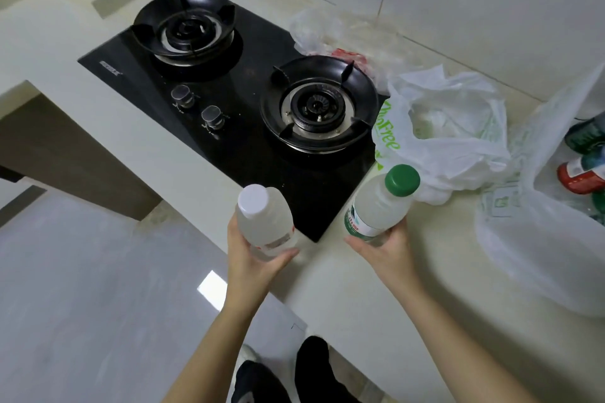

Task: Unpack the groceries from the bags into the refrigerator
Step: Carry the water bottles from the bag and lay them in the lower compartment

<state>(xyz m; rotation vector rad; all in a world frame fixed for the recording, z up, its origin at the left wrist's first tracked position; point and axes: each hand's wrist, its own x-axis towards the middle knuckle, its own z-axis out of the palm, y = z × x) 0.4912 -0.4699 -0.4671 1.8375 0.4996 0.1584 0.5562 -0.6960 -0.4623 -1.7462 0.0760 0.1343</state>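
The left hand [252, 258] wraps the clear plastic white-capped bottle [263, 222]; the right hand [386, 244] grips the green-capped clear bottle [379, 203]. Both bottles look full, so probably heavy, stiff and smooth. Mid-body grips suit them.

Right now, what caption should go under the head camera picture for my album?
The left hand holds a white-capped bottle, right hand a green-capped bottle, beside the black stove and plastic bags.
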